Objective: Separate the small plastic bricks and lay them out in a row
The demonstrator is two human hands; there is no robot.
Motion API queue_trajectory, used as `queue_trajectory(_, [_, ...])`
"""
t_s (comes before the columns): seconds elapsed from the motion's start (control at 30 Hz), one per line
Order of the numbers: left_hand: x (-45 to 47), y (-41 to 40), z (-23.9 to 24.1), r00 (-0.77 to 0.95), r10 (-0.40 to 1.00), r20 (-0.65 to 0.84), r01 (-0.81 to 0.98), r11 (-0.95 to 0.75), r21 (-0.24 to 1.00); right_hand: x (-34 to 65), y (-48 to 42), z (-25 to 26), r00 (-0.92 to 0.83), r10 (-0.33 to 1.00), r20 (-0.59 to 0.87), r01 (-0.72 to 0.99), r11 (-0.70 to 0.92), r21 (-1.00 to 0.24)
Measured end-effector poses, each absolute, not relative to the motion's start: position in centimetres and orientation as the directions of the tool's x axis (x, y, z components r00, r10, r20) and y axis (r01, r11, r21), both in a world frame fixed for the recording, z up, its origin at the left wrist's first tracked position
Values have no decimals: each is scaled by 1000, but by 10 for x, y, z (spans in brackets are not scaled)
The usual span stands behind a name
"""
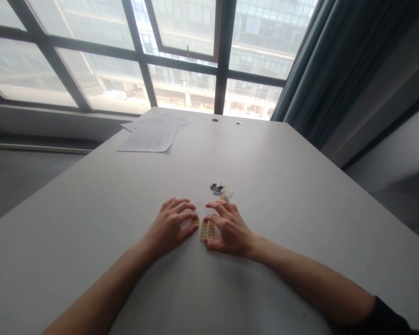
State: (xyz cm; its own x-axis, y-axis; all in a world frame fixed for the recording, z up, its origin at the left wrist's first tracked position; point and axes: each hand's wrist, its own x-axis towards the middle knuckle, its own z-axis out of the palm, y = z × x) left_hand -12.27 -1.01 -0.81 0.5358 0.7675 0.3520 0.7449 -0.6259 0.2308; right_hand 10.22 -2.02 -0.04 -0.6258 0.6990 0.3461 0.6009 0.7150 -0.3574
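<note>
My left hand [172, 223] has its thumb and index finger closed round a small tan building-block plate [195, 222] just above the white table. To its right, two long tan studded plates lie side by side: a left one [204, 231] and a right one [211, 228]. My right hand [228, 228] is curved over these, its index fingertip at the far end of the left plate and its thumb at the near end. Its palm partly hides the right plate. Beyond my right fingers is a small pile of white, grey and black block pieces [226, 191], with a tan one among them.
The white table [265, 163] stretches forward to a wide window. Printed paper sheets [150, 135] lie at the far left. Near the far edge are a dark round cable hole [215, 120] and a small light object [239, 123]. A blue-grey curtain [321, 70] hangs at the right.
</note>
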Motion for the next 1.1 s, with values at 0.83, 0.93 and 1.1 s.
queue_trajectory(0.83, [-126, -11, -9, 556, 747, 364, 712, -654, 255, 128, -15, -5, -629, 734, 254, 620, 672, -406])
queue_trajectory(0.93, [-121, -15, -10, 607, 714, 349, 676, -695, 246, 130, -15, -8, -648, 720, 247, 610, 685, -397])
queue_trajectory(1.1, [-117, -17, -11, 618, 708, 342, 670, -702, 242, 127, -14, -10, -645, 718, 260, 608, 689, -395])
